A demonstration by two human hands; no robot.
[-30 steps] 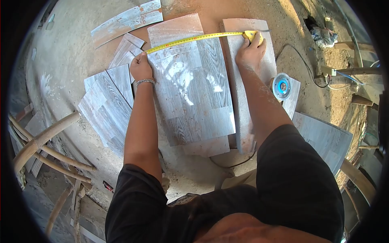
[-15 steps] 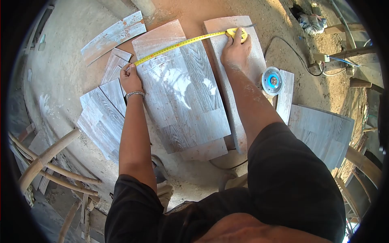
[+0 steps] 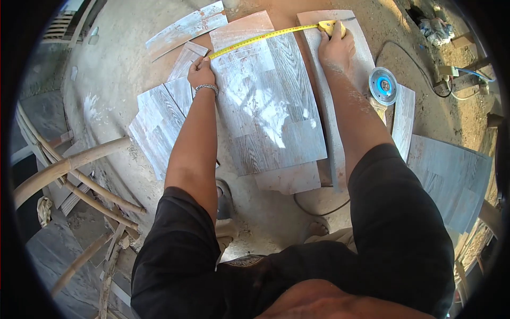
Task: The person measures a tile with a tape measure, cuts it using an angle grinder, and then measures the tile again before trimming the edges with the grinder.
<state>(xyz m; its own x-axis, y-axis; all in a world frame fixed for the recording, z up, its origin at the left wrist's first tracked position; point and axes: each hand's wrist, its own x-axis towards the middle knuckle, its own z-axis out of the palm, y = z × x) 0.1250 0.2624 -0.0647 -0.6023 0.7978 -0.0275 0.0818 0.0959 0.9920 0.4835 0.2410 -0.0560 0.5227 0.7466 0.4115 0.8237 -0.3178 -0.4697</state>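
Note:
A yellow tape measure (image 3: 330, 26) is gripped in my right hand (image 3: 337, 49), above a pale slab (image 3: 348, 18). Its blade (image 3: 265, 36) stretches left across the far part of a grey wood-pattern tile (image 3: 249, 117) to my left hand (image 3: 200, 71). There my left fingers pinch the blade's end at the tile's left edge. On that wrist is a chain bracelet (image 3: 206, 87). Beside my right forearm stands an angle grinder (image 3: 382, 86) with its disc facing up. Other tile pieces (image 3: 159, 114) lie left of my left hand.
A narrow tile strip (image 3: 404, 119) and large tiles (image 3: 451, 173) lie on the right. A black cable (image 3: 409, 58) runs to a socket at the far right. Bamboo poles (image 3: 74, 165) stand at the left. My feet are near the tile's front edge.
The whole view has shifted, so the tiles and both hands appear further right and higher. Both hands keep their hold on the tape, which stays stretched across the tile.

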